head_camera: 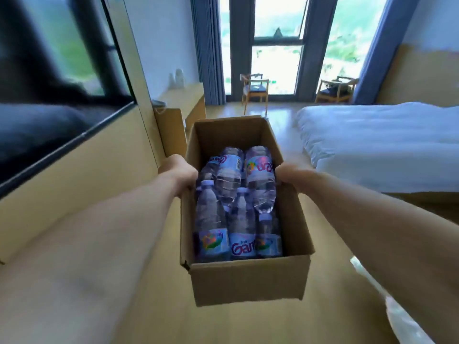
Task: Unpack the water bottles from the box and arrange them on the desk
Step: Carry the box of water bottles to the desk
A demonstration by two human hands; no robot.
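I am holding an open cardboard box (246,279) out in front of me, above the wooden floor (293,326) — my left hand (177,171) is clamping the left long wall near its top edge and my right hand (289,175) is clamping the right long wall at about the same point, each with fingers hidden over the rim or behind the wall. The water bottles (238,207) are lying inside the box in a loose pile, some with caps pointing toward me and some away, labels showing; none is touching either hand. The far end of the box is showing bare cardboard beyond the bottles. To my left a pale wooden desk (181,98) is running along the wall, its near corner sitting just beyond the box's far left corner in this view. To my right the white bed (377,145) is lying well apart from the box, and open floor is stretching between desk and bed toward two wooden chairs (254,91) by the tall windows (278,45) — a clear lane ahead. A dark glass panel (49,95) is filling the wall at my left.
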